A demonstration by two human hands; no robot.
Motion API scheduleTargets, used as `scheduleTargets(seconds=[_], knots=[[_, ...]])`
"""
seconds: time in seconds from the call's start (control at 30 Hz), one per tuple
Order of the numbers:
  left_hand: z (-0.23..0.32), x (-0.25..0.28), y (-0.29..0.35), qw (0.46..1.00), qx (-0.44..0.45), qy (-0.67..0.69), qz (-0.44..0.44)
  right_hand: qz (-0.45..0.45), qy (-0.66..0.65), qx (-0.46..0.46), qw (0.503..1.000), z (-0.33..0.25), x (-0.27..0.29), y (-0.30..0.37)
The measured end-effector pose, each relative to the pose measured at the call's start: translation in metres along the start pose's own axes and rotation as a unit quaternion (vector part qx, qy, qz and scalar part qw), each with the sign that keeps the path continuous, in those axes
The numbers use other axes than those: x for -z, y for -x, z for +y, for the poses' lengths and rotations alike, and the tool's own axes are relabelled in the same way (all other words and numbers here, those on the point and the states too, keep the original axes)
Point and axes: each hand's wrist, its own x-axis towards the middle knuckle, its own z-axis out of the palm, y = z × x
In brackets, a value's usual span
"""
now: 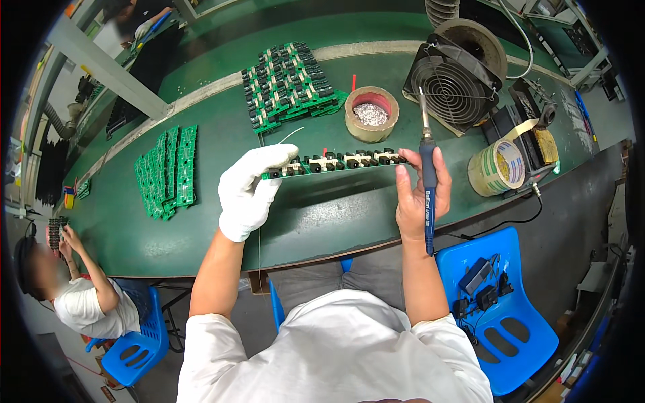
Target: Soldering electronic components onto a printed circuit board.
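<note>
My left hand (247, 191), in a white glove, grips the left end of a long, narrow green circuit board (336, 168) set with a row of black and pale parts. A thin wire (291, 133), which looks like solder, sticks up beside the gloved fingers and trails below them. My bare right hand (416, 205) holds a blue-handled soldering iron (429, 185) upright, its metal tip pointing away from me. The thumb and a finger of that hand also pinch the board's right end. Raised above the bench edge, the board lies almost level between both hands.
Populated boards (285, 84) are stacked at the back; other green boards (168, 174) lie left. A tape roll (369, 134) contains silvery bits. Rightward stand a fan (449, 84), another tape roll (482, 173) and a blue chair (514, 322) with adapters. A person (97, 302) sits far left.
</note>
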Motion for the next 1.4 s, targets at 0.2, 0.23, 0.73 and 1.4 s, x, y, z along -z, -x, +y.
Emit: scheduleTargets(seconds=[0.2, 0.23, 0.73, 1.4], knots=[[0.002, 0.000, 0.003, 1.000, -0.018, -0.008, -0.004, -0.001, 0.006, -0.014, 1.000, -0.002, 0.000, 0.002], [0.003, -0.001, 0.004, 1.000, -0.018, -0.006, -0.003, -0.001, 0.007, -0.018, 1.000, -0.003, 0.000, 0.003], [-0.012, 0.002, -0.002, 1.000, 0.019, -0.023, -0.007, 0.029, 0.031, 0.077, 0.996, -0.002, 0.000, 0.002], [-0.021, -0.003, -0.003, 0.992, 0.110, -0.066, 0.002, 0.038, 0.061, 0.175, 0.982, -0.012, 0.000, -0.007]])
